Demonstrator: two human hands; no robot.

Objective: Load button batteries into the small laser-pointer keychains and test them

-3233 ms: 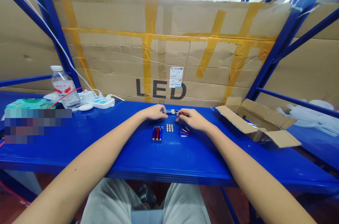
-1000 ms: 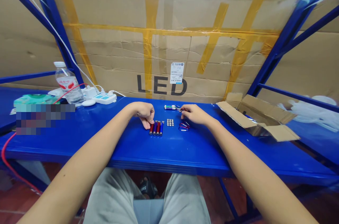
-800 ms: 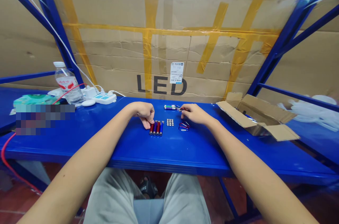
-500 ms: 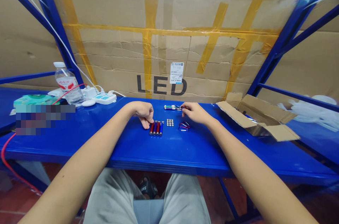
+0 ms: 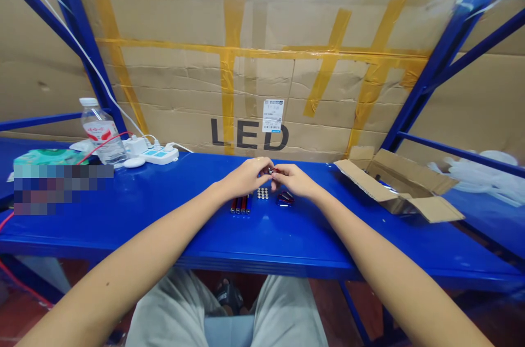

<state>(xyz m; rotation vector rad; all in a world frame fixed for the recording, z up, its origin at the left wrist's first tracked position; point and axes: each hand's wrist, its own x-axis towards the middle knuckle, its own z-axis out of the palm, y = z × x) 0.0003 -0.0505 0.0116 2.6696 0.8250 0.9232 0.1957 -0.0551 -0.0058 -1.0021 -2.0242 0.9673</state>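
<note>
My left hand (image 5: 250,176) and my right hand (image 5: 292,178) meet above the blue table (image 5: 262,237), fingertips pinched together on a small red and silver piece (image 5: 271,171). Its exact shape is mostly hidden by the fingers. Below my left hand, several red and blue tubes (image 5: 241,206) stand side by side in a row, their upper ends covered by the hand. Small silver round pieces (image 5: 262,194) form a grid just right of them. Near my right hand lie red and blue carabiner clips (image 5: 285,199).
An open cardboard box (image 5: 394,183) sits at the right. Left are a water bottle (image 5: 102,136), a green packet (image 5: 49,157) and a power strip (image 5: 159,155) with cables. A large cardboard sheet (image 5: 184,84) stands behind the table.
My left hand has moved right from the tubes to meet my right hand, which shifted slightly left. The blue and silver tubes that lay beside my right hand are no longer visible.
</note>
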